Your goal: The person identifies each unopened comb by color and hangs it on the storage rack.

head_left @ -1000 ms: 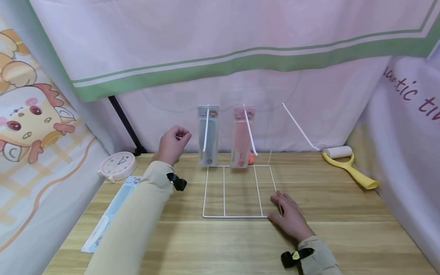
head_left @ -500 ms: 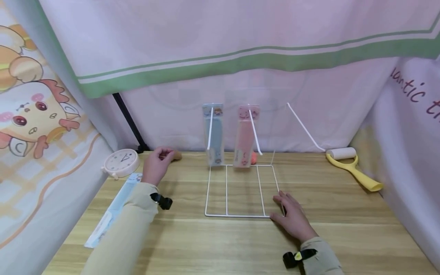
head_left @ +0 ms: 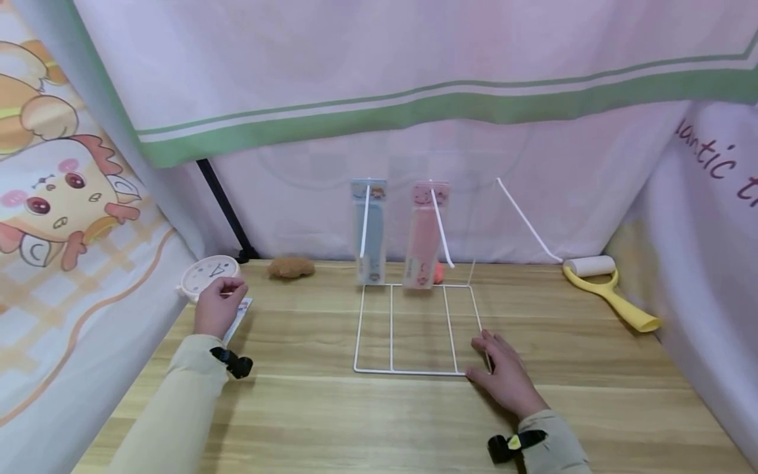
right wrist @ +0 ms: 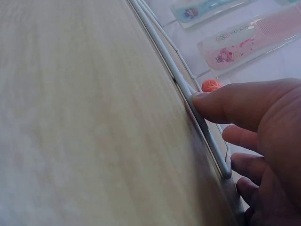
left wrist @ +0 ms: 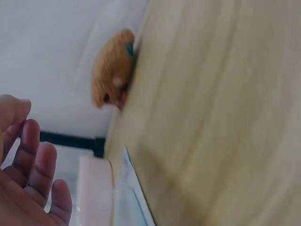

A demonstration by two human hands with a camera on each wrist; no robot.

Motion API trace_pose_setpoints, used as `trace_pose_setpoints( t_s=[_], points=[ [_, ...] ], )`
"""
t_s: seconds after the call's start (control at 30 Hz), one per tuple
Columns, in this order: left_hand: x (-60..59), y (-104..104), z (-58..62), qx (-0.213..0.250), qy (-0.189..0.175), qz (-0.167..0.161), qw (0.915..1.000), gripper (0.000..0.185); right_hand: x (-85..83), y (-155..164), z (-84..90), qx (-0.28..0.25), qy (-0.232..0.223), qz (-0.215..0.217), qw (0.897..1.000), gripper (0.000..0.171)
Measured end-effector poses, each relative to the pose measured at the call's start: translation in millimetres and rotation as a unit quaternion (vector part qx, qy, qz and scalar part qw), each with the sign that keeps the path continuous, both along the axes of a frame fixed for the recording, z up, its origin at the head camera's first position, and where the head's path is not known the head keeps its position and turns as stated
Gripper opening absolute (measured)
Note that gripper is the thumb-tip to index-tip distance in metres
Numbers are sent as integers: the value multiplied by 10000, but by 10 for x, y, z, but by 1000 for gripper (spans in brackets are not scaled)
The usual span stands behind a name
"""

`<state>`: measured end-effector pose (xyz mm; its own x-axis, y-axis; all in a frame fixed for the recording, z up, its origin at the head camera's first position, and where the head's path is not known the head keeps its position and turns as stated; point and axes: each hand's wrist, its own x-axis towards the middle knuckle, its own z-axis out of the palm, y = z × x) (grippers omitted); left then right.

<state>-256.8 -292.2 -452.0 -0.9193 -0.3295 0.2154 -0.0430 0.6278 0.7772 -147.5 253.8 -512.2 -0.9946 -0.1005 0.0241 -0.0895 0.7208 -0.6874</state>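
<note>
My left hand (head_left: 216,308) hovers at the left side, over the far end of a flat blue package (left wrist: 133,200) and in front of the round pink alarm clock (head_left: 204,273). Its fingers are loosely bent, with nothing held between them. My sleeve and hand hide most of that package in the head view. My right hand (head_left: 506,383) holds the near right corner of a white wire rack (head_left: 408,372), thumb on the front wire, fingers round the side. On the rack's hooks hang a packaged blue comb (head_left: 370,234) and a packaged pink comb (head_left: 425,240).
A brown plush toy (head_left: 291,267) lies by the table's back edge. The rack's right hook (head_left: 529,220) is bare. Behind the pink comb sits a small orange-red ball (head_left: 438,272). A yellow-handled roller (head_left: 628,309) rests at the back right. Curtains surround the wooden table (head_left: 379,421).
My left hand has moved down and left from beside the hanging blue comb, past the plush toy, to the clock and flat package. My right hand stays at the rack's corner.
</note>
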Motion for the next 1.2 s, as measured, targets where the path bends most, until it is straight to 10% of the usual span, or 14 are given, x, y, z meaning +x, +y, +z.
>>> trace_pose_setpoints(
  t_s=[0.37, 0.6, 0.93, 1.2],
  points=[
    [83, -410, -323, -356, -1364, 477, 9889, 52, 14, -15, -4, -10, 74, 17, 10000, 60],
    [29, -564, -518, -1284, -1464, 316, 9803, 58, 25, -15, 9, -20, 135, -5, 9999, 60],
    [55, -556, -389, -1497, -2559, 33, 9550, 93, 29, -39, 47, -23, 216, -3, 9998, 58],
    [134, -525, -235, -1100, -2239, -319, 9679, 63, 31, -24, 33, -49, 197, -10, 9998, 58]
  ],
)
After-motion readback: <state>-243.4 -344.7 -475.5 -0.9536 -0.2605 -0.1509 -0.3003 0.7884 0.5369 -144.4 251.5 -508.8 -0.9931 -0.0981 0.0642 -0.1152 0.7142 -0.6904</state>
